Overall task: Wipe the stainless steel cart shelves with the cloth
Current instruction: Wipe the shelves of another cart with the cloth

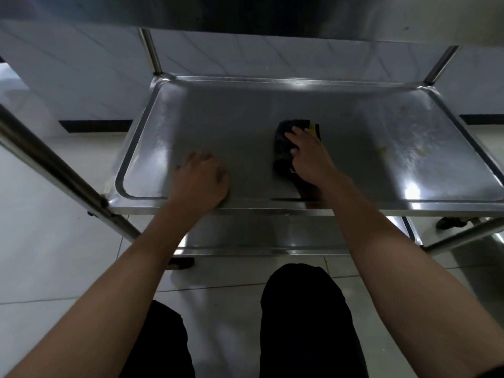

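1. A dark cloth [286, 148] is pressed flat on the middle cart shelf [231, 118] by the right hand [308, 156], fingers spread and nearly straight.
2. The left hand [200, 181], loosely curled and holding nothing, rests near the shelf's front edge.
3. The cloth is judged soft, light and limp; it is best held under a flat palm.

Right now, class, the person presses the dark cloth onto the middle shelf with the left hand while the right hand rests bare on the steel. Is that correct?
Not quite: the hands are swapped. In the head view the right hand presses the dark cloth onto the middle shelf, while the left hand rests bare on the steel.
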`<state>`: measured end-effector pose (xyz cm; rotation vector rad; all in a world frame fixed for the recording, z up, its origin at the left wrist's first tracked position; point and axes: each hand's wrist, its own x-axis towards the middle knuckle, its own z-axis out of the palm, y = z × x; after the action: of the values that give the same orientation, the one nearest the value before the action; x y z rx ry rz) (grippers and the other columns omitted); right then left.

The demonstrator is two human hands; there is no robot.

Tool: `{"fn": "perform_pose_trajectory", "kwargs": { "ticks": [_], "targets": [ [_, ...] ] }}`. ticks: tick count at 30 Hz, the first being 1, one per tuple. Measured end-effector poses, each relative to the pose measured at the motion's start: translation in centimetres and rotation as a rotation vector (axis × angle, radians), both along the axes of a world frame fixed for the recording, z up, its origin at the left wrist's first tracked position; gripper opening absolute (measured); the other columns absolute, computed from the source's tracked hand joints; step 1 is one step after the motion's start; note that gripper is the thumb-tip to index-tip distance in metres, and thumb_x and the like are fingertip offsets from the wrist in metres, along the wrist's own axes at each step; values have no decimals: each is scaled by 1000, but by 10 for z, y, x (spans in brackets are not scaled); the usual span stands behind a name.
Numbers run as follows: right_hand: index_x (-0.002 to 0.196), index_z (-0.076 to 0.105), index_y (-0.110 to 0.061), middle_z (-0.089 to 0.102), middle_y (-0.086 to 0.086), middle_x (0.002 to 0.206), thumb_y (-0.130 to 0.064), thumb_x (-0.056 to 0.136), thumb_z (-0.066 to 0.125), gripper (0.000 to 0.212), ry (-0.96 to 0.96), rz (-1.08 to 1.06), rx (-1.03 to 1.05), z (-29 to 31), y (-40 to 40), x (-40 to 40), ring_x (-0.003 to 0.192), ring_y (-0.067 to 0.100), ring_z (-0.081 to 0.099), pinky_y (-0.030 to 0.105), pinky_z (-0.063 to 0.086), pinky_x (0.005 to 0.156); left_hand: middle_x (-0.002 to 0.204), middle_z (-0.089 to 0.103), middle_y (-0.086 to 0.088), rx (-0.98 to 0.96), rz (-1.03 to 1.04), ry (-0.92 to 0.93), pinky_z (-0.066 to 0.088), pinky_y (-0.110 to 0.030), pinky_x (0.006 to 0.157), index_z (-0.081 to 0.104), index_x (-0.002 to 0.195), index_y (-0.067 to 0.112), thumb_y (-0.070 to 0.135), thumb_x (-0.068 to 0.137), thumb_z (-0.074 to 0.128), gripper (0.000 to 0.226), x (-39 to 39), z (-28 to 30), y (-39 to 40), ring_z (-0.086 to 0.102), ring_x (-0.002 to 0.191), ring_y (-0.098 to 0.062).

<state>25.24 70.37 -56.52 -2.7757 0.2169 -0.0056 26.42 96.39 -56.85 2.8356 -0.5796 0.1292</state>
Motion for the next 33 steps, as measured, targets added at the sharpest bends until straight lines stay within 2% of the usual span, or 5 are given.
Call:
{"fn": "perform_pose_trajectory", "kwargs": {
  "ticks": [10, 14, 19, 28, 33],
  "targets": [
    [152, 38, -18, 22, -1, 164, -16, 106, 40, 46, -38, 92, 117, -8, 48, 32, 152, 23, 11, 41, 14, 122, 116, 64, 2, 74, 19, -76, 40, -34, 71, 68, 114, 27, 43, 100, 41, 34, 13, -10, 50, 57, 102, -25],
    [151, 40, -17, 24, 0, 163, -17, 106, 41, 45, -44, 178, 142, -11, 96, 58, 151, 24, 13, 39, 14, 122, 128, 59, -1, 49, 60, -37, 46, -43, 84, 68, 116, 30, 49, 96, 50, 33, 13, -5, 68, 53, 117, -29],
    [150, 41, -19, 24, -2, 163, -20, 105, 43, 45, -24, 250, 161, -9, 142, 91, 150, 24, 15, 40, 15, 121, 105, 65, 2, 21, 134, -58, 45, -34, 72, 72, 101, 24, 50, 88, 51, 36, 4, -7, 82, 58, 98, -26],
    [142, 53, -23, 40, -3, 155, -30, 97, 57, 45, -82, 316, 240, -3, 223, 134, 141, 24, 31, 30, 22, 113, 110, 67, 4, -60, 77, -124, 34, -26, 70, 74, 112, 21, 35, 89, 58, 31, -5, -15, 105, 59, 106, -24],
    [143, 51, -30, 39, -5, 156, -37, 98, 53, 45, -79, 391, 190, -2, 255, 147, 141, 24, 30, 42, 22, 115, 126, 65, 5, -72, 93, -97, 34, -27, 74, 70, 123, 23, 37, 91, 62, 36, -5, -13, 112, 57, 117, -22]
  ]
}}
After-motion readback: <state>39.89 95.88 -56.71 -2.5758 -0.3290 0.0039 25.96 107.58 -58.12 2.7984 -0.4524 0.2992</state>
